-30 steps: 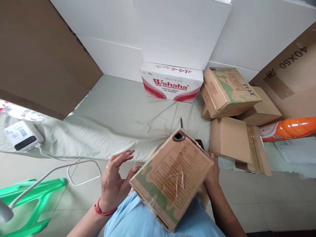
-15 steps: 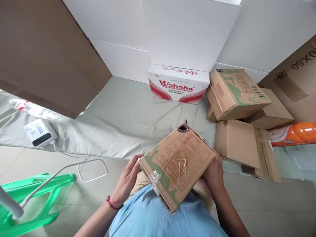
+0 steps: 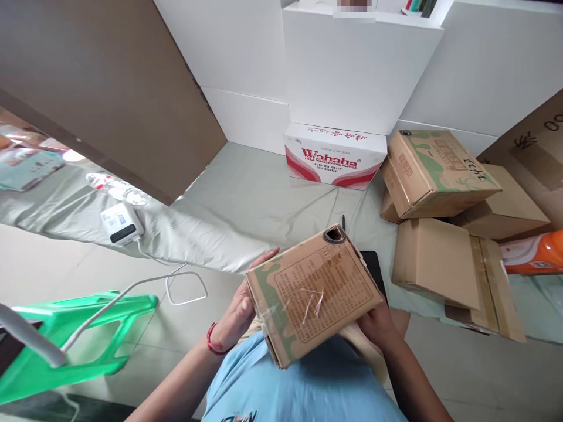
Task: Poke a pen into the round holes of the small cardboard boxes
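A brown cardboard box [image 3: 303, 305] with green blotches, printed text and strips of clear tape is held tilted in front of my blue shirt. It has a dark-rimmed hole in its upper corner. My left hand [image 3: 241, 308], with a red cord bracelet at the wrist, grips the box's left side, its fingertips showing past the edge. At the lower right corner, my right hand [image 3: 378, 322] holds the box from the side, and its fingers are partly hidden beneath. Behind the box, a black flat object [image 3: 373, 269] and a pen [image 3: 343, 221] lie on the cloth-covered table.
A white and red Wahaba-style water carton [image 3: 334, 161] stands against white panels. Several cardboard boxes [image 3: 435, 258] are stacked on the right beside an orange bottle [image 3: 539, 255]. At left are a large brown panel [image 3: 123, 99], a white device [image 3: 122, 224] with a cable, and a green stool [image 3: 88, 334].
The view has shifted, so the surroundings sit farther right. The box has turned slightly in my hands, and my left fingers reach farther up its side. The black flat object has come into sight.
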Demonstrator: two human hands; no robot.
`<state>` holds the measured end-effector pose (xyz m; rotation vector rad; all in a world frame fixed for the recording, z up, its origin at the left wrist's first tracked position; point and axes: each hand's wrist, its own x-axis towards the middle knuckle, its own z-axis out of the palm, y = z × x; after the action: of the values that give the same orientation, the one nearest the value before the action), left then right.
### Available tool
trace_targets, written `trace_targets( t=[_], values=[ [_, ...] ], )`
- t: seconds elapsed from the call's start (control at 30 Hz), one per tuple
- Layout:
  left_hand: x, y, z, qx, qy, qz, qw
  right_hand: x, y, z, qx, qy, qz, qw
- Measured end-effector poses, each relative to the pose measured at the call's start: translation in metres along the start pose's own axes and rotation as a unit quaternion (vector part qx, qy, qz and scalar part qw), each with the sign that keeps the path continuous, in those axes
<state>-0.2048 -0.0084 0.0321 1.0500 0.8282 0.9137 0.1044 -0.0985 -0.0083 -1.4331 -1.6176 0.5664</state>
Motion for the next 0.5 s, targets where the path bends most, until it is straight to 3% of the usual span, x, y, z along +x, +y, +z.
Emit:
trace_targets(
  t=[0.1, 0.3, 0.5],
  values=[
    [0.003, 0.013, 0.002, -0.018, -0.011, 0.011, 1.000, 0.006, -0.012, 0.004, -0.013, 0.014, -0.050, 0.999],
    [0.014, 0.032, 0.003, -0.124, 0.030, 0.010, 0.992, 0.013, -0.037, 0.008, -0.036, 0.017, -0.112, 0.993],
    [0.023, 0.044, -0.002, -0.106, 0.072, 0.089, 0.988, 0.034, -0.040, 0.024, -0.069, 0.036, -0.138, 0.987]
  ],
)
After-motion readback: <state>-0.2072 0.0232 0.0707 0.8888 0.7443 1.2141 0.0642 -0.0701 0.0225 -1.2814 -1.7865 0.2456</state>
